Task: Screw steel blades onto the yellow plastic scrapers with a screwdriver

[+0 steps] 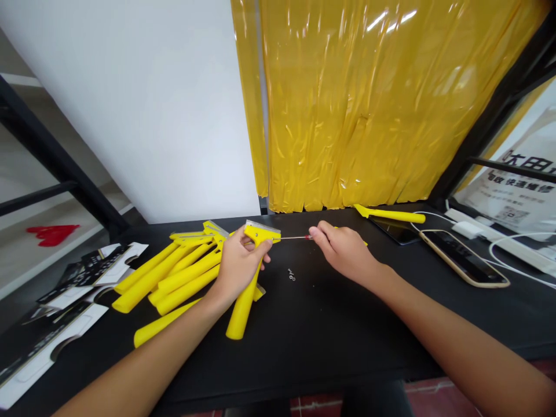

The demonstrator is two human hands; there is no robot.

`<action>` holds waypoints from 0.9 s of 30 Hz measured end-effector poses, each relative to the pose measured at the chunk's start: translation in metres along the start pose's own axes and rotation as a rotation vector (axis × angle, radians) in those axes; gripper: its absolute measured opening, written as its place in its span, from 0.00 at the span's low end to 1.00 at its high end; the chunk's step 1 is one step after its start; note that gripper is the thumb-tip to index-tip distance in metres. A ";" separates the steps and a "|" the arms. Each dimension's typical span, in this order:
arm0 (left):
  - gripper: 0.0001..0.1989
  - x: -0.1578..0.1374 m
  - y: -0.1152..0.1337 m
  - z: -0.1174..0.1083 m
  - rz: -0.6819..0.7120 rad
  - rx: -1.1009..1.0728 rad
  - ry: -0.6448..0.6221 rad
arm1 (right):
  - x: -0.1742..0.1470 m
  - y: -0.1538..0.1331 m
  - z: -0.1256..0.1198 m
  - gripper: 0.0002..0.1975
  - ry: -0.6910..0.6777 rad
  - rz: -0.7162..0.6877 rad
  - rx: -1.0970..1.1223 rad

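Head view: left hand [238, 260] gripping a yellow scraper [241, 310] near its head, handle slanting down toward the table edge; right hand [345, 249] closed around a thin-shafted tool [295, 237], tip at the scraper's head. This piece looks mid-work, fastening state too small to read. Small metal parts [291, 275] lie loose on the black table [330, 336], just below the shaft. Left: pile of similar scrapers [174, 266]; finished or waiting, cannot tell. Beyond, printed card sleeves [65, 339], apart from the scrapers.
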State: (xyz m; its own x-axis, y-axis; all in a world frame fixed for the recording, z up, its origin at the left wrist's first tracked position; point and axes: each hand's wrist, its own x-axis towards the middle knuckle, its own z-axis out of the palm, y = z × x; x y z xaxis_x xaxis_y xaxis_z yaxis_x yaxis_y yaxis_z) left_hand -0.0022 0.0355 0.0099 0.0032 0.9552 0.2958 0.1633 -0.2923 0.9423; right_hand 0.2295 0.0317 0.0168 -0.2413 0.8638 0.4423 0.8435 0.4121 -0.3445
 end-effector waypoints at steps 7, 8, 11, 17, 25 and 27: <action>0.13 0.004 -0.002 -0.001 -0.004 -0.023 0.036 | -0.005 -0.005 -0.001 0.12 -0.071 -0.126 0.040; 0.13 0.004 -0.002 -0.001 -0.004 -0.021 0.034 | -0.005 -0.005 -0.001 0.14 -0.068 -0.119 -0.005; 0.13 0.003 -0.001 -0.001 0.001 -0.011 0.032 | -0.004 -0.006 -0.002 0.19 -0.065 -0.087 -0.075; 0.13 0.004 -0.002 -0.002 0.000 0.001 0.038 | -0.007 -0.009 -0.005 0.09 -0.096 -0.121 0.065; 0.12 0.003 -0.002 -0.001 0.011 0.014 0.027 | -0.003 -0.002 0.002 0.25 -0.049 -0.111 -0.060; 0.12 0.003 -0.002 -0.001 0.015 0.012 0.020 | -0.002 -0.003 0.002 0.23 -0.047 -0.087 0.002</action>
State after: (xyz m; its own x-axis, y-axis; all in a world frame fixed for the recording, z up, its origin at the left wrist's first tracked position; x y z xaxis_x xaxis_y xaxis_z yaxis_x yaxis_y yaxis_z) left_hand -0.0035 0.0387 0.0092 -0.0141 0.9495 0.3133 0.1747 -0.3062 0.9358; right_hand 0.2271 0.0291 0.0154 -0.3362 0.8374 0.4309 0.8174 0.4868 -0.3082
